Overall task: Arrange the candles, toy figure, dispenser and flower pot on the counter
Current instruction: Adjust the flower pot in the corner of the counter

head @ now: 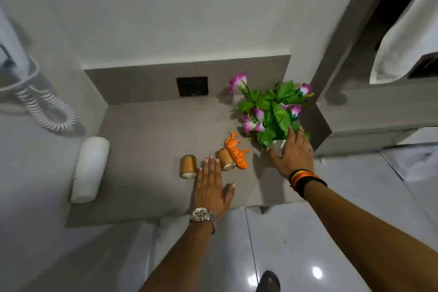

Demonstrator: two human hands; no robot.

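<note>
Two gold cylinder candles stand on the grey counter [147, 130]: one candle [188, 166] at the left, the other candle [225, 159] right of it. My left hand [212, 187] lies flat and open between them, fingers apart. An orange toy tiger [237, 150] leans against the second candle. A white flower pot [278, 143] with purple flowers and green leaves stands at the counter's right end; my right hand [292, 155] wraps around its side. A white dispenser [90, 169] sits at the counter's left edge.
A dark wall socket [192, 86] sits on the backsplash. A coiled white cord [47, 109] hangs on the left wall. A raised ledge [369, 111] adjoins the counter at the right, with a white towel [407, 31] above it. Glossy floor tiles lie below.
</note>
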